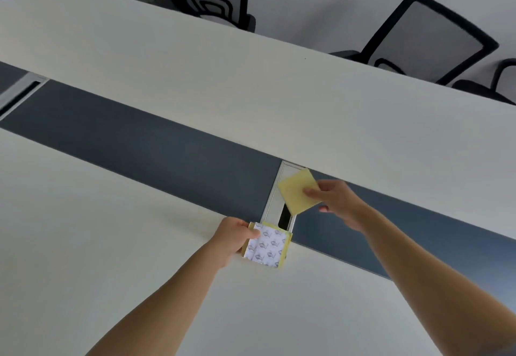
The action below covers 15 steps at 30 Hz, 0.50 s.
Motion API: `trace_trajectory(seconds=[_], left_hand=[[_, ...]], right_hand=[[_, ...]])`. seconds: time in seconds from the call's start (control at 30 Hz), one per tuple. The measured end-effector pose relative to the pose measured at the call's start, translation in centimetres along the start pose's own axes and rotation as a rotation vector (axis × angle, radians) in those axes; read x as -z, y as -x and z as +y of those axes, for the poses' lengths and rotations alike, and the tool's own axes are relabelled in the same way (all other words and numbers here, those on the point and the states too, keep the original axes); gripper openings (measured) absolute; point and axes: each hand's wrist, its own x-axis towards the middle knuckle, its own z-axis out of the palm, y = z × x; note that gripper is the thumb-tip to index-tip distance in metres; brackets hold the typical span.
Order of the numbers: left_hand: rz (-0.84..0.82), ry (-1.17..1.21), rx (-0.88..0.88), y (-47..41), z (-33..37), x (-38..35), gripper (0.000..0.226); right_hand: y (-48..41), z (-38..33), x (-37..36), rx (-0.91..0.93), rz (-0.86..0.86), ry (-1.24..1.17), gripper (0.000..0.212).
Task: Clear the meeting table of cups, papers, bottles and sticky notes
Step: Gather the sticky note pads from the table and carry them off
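Right hand (339,202) pinches plain yellow sticky note (300,191); left hand (234,237) grips pad (266,245).

Bare white table (117,244) is lying open all around both arms. Only the open cable slot (284,216) in the dark strip (167,149) is breaking the surface; chairs (430,40) are standing beyond the far edge.

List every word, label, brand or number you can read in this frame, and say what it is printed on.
None can be read.
Sticky note pad in the left hand: the white backing carries a repeated grey mark, too blurred to read.
Yellow sticky note in the right hand: the visible face is blank.
Table and chairs: no text visible.
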Motion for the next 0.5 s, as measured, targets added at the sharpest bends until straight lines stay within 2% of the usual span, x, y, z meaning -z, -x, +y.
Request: trace_trajectory(seconds=[0.07, 0.2, 0.27, 0.37, 0.5], left_hand=[[0.057, 0.089, 0.039, 0.6, -0.9, 0.2, 0.004], [0.2, 0.282, 0.094, 1.8, -3.0, 0.7, 0.009], [0.262, 0.322, 0.123, 2.4, -4.4, 1.3, 0.011], [0.318, 0.362, 0.142, 3.3, -6.2, 2.2, 0.009], [0.359, 0.383, 0.143, 4.8, -7.7, 3.3, 0.01]], right_hand=[[1.8, 1.2, -2.2, -0.047, -0.071, 0.04, 0.031], [3.6, 4.3, -6.2, -0.058, -0.025, 0.129, 0.029], [3.8, 5.3, -7.9, 0.043, 0.014, 0.395, 0.028], [4.7, 5.7, -9.8, 0.149, 0.051, 0.781, 0.045], [5.0, 5.2, -11.1, 0.159, 0.112, 0.934, 0.059]])
